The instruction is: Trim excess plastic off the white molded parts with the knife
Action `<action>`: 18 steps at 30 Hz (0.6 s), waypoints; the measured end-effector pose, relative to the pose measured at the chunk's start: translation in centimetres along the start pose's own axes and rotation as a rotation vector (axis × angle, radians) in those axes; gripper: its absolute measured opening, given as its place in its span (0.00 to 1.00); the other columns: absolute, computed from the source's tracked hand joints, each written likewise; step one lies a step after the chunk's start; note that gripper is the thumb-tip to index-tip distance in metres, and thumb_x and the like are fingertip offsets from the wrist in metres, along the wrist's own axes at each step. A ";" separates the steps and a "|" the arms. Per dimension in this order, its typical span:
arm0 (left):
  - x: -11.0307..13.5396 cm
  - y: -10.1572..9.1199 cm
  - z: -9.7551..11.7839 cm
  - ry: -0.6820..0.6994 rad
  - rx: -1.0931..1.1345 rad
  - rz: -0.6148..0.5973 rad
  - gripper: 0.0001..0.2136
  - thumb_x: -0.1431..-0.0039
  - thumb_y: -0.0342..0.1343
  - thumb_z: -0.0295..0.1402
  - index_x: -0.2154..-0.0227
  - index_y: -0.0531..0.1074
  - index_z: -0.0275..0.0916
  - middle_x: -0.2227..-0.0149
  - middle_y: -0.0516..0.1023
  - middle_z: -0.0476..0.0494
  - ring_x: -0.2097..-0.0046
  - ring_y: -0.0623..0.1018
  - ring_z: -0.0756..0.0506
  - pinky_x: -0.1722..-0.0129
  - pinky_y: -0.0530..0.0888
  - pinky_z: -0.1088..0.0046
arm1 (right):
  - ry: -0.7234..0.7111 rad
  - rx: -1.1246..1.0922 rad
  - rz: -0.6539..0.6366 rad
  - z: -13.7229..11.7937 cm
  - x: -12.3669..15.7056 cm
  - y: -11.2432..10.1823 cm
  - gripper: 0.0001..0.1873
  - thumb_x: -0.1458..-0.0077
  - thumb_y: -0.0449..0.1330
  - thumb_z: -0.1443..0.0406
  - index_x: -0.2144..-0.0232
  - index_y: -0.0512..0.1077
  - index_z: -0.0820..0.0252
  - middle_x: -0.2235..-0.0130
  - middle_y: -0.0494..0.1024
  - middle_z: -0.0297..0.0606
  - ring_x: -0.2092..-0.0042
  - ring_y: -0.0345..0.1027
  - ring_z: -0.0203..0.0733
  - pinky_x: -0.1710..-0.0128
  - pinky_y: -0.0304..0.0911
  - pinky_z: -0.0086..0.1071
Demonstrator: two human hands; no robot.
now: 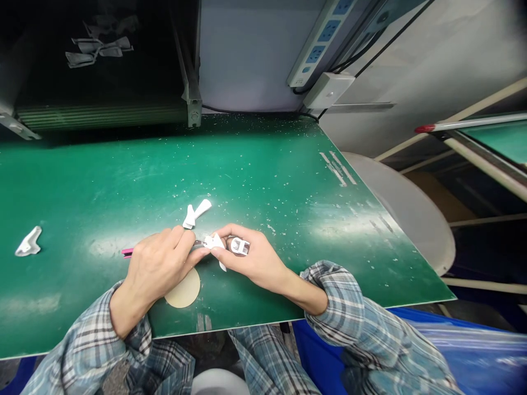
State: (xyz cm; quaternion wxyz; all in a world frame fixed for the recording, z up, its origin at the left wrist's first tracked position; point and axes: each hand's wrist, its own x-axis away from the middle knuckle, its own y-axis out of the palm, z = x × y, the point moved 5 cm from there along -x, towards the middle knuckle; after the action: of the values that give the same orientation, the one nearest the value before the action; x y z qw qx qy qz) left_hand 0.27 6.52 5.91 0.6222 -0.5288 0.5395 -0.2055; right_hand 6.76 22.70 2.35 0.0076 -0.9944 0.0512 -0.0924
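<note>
My left hand (pixel 162 260) is closed around a slim tool with a pink handle end (pixel 127 253). Its thin metal tip touches a white plastic part (pixel 214 242), though I cannot make out the tool's exact kind. My right hand (pixel 257 255) pinches that part between thumb and fingers. A second white piece (pixel 240 246) shows against the right palm; whether it joins the pinched part is hidden. Just beyond the left hand lie white plastic pieces (pixel 195 214) on the green tabletop (pixel 263 164). A round cream disc (pixel 183 289) rests partly under the left wrist.
Far left lies another white part (pixel 28 242). A dark conveyor belt (pixel 102 88) at the back carries several white pieces (pixel 99 50). White specks dot the table. A power strip (pixel 319 46) is fixed to the wall, and a round pale surface (pixel 403 214) stands beyond the right edge.
</note>
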 end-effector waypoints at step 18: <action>0.7 1.2 -0.8 -0.167 0.625 -0.042 0.12 0.21 0.43 0.37 0.55 0.70 0.38 0.64 0.76 0.45 0.64 0.71 0.46 0.63 0.67 0.69 | 0.066 -0.389 -0.136 0.8 -0.7 -0.1 0.22 0.40 0.68 0.50 0.53 0.78 0.61 0.73 0.65 0.29 0.74 0.48 0.31 0.76 0.44 0.28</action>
State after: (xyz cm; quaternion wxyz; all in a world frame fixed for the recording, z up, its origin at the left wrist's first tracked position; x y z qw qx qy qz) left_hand -0.61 6.01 4.71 0.7922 -0.3381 0.3863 -0.3299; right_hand 6.23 22.89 1.45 -0.1926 -0.9747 0.0009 -0.1136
